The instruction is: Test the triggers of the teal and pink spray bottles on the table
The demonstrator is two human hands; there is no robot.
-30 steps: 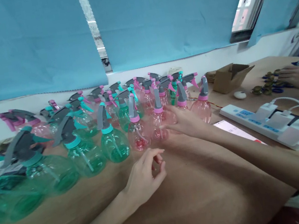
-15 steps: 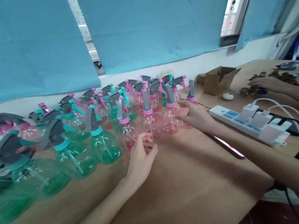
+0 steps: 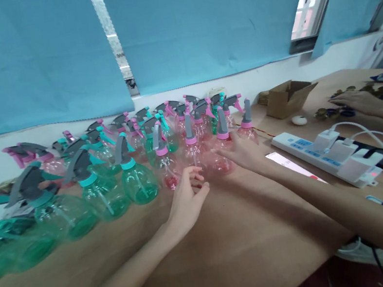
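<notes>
Rows of small spray bottles stand on the brown table (image 3: 253,241): green ones with teal collars (image 3: 139,182) on the left, pink ones with pink collars (image 3: 166,167) in the middle. My left hand (image 3: 188,198) rests on the table with its fingers loosely bent, their tips just short of a pink bottle (image 3: 193,155), and nothing in them. My right hand (image 3: 243,151) lies stretched out, fingers against the side of another pink bottle (image 3: 222,160). Part of those fingers is seen through the clear plastic.
A white power strip (image 3: 307,150) with plugs and cables lies to the right, a phone (image 3: 291,165) beside it. Behind are a cardboard box (image 3: 289,96) and a small white object (image 3: 298,120). Another person's hands (image 3: 354,100) work among small dark pieces at the far right.
My left hand has moved forward from the bare table to the pink bottles. My right hand has stayed stretched out at the pink bottles, and the view has swung slightly.
</notes>
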